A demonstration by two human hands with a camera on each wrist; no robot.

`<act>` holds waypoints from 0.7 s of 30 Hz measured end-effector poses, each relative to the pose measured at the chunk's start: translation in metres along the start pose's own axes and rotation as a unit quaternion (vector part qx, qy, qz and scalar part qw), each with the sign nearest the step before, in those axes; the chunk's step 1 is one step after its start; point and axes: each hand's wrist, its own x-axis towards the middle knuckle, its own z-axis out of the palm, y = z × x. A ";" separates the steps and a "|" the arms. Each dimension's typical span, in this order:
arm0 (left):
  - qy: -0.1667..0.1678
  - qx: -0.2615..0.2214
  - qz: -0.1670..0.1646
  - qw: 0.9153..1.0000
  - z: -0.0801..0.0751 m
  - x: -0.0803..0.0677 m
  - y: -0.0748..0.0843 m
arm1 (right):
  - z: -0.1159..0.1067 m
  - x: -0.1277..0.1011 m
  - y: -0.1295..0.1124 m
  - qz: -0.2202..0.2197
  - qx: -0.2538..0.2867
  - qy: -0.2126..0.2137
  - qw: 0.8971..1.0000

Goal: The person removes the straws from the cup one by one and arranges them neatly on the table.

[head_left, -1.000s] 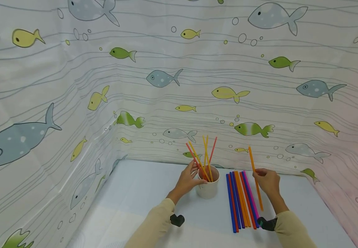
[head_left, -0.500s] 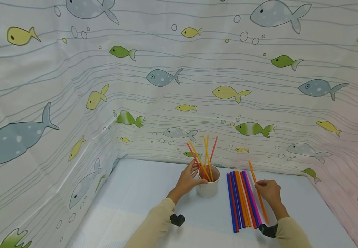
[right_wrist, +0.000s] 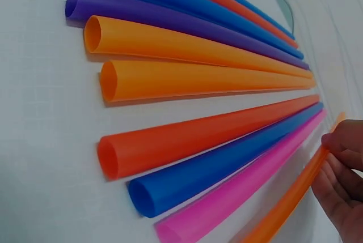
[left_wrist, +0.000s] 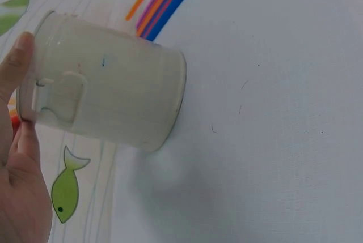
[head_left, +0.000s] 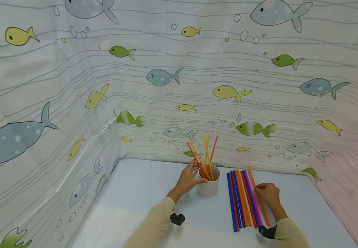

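In the head view my left hand point(head_left: 186, 179) holds the white cup point(head_left: 208, 189) at its rim, thumb toward the front and fingers behind. Several thin red and yellow straws point(head_left: 208, 151) lean in the cup. The left wrist view shows the cup's side point(left_wrist: 113, 79) with a moulded handle-like mark. My right hand point(head_left: 269, 196) pinches an orange straw point(head_left: 262, 208) between thumb and fingers, right of the row. Beside it lies the pink straw point(right_wrist: 238, 186), apart from the held one in the right wrist view.
Thick straws lie side by side: blue ones point(right_wrist: 221, 169), red ones point(right_wrist: 193, 129), a purple one point(right_wrist: 142, 16) and orange ones point(right_wrist: 193, 77). A fish-patterned sheet point(head_left: 166, 120) stands behind and around the white table point(head_left: 135, 193).
My right hand has lowered the orange straw toward the tabletop and brought it close along the pink one. The left hand stays at the cup.
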 end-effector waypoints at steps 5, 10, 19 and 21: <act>0.000 0.004 0.000 1.000 -0.001 -0.001 0.001 | 0.003 -0.001 0.001 -0.006 -0.002 -0.005 1.000; 0.002 0.005 0.002 1.000 0.000 -0.001 0.000 | 0.006 -0.001 0.005 -0.007 -0.002 -0.010 1.000; 0.005 0.011 0.003 1.000 0.001 -0.001 -0.002 | 0.008 -0.003 0.006 -0.008 -0.003 -0.006 1.000; 0.005 0.010 0.004 1.000 0.001 -0.001 -0.002 | 0.008 -0.002 0.006 -0.010 -0.003 -0.004 1.000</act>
